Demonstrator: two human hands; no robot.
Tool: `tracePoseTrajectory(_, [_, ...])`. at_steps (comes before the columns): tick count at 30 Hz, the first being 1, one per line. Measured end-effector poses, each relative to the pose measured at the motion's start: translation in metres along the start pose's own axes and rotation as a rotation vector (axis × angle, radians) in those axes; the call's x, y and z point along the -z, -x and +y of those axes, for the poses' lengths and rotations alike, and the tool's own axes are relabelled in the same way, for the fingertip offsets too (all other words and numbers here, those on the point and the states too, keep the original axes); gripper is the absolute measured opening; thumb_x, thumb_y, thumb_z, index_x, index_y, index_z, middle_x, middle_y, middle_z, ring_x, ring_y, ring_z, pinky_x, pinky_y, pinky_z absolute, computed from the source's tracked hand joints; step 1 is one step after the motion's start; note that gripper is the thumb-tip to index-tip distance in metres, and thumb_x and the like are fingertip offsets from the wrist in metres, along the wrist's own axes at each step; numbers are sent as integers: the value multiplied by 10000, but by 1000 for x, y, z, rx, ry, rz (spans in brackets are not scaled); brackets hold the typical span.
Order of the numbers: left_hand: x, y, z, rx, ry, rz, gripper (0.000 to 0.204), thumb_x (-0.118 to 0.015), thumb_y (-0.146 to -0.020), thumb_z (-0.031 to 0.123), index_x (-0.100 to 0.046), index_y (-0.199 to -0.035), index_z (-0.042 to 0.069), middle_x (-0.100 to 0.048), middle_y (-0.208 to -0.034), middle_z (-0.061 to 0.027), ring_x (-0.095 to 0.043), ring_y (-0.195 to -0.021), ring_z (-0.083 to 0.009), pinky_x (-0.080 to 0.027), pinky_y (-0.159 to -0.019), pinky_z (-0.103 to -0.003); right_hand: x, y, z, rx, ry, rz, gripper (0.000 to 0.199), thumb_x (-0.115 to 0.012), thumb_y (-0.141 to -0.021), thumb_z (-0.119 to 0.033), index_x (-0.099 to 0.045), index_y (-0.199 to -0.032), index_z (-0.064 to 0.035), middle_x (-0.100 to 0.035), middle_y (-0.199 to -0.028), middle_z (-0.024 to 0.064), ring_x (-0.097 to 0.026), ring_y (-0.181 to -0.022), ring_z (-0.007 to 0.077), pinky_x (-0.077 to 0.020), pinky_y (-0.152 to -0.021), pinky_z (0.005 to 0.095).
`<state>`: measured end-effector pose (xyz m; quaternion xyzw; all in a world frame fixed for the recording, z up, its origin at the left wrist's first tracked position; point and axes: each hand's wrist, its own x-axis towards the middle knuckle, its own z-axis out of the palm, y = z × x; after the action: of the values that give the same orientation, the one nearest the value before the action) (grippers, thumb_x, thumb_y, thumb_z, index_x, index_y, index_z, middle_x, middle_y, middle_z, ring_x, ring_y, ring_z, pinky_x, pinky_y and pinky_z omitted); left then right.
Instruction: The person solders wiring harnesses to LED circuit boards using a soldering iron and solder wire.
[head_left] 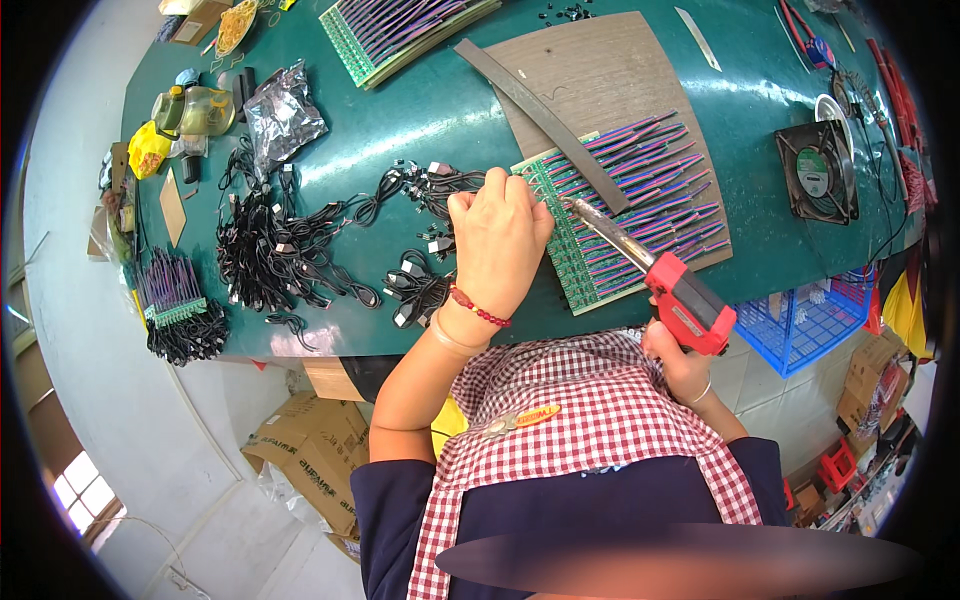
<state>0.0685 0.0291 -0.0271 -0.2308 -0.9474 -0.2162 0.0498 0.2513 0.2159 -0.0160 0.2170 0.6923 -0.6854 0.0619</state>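
Observation:
My left hand is closed, fingertips pinched together at the left edge of a green circuit board panel. What it pinches is hidden under the fingers; black cables lie right beside it. My right hand grips a red soldering gun, whose metal tip reaches up and left to the board near my left fingers. Rows of purple, blue and pink wires run rightward from the panel. Across the panel and these wires lies a grey metal bar. Beneath them is a brown board.
A heap of black cables covers the left of the green table. Another wired panel stack lies at the far side. A black fan stands on the right, above a blue basket. A bottle sits far left.

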Motion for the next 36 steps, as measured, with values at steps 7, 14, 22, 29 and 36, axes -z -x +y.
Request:
tracePoseTrajectory(7, [-1,0,0,-9,-7,34,125,-643,-720,72,-518,-721,65,-507,-736,-66,-516,-659,-265,-358,-658,-370,3,-1,3,29,5,5,327,-537,-890,-34,-472,-1198,56,-545,-679,58,-507,-573,119,-423,-558,260])
tracePoseTrajectory(14, [1,0,1,13,-34,-23,135,-651,-730,107,-525,-751,64,-500,-750,-68,-518,-717,-239,-356,-703,-366,2,-3,0,63,-16,12,336,-541,-882,-29,-470,-1197,61,-541,-674,65,-515,-571,124,-427,-554,258])
tracePoseTrajectory(22, [2,1,2,21,-29,-13,128,-651,-733,101,-528,-747,69,-506,-749,-57,-524,-712,-231,-362,-691,-362,-1,-8,-7,99,-91,48,333,-547,-887,-78,-471,-1179,64,-525,-655,73,-484,-545,123,-431,-548,272])
tracePoseTrajectory(29, [10,4,3,32,-19,-34,159,-686,-731,127,-549,-792,73,-509,-786,-57,-527,-760,-232,-366,-710,-361,0,-10,-7,108,-122,51,342,-547,-889,-93,-465,-1185,57,-501,-638,71,-469,-545,128,-425,-551,281])
tracePoseTrajectory(36, [25,23,-9,-9,14,96,237,-731,-685,79,-603,-883,109,-553,-951,-25,-512,-909,-224,-361,-798,-359,-1,-16,-16,121,-152,77,340,-543,-889,-97,-452,-1180,51,-485,-630,72,-453,-524,127,-412,-522,269])
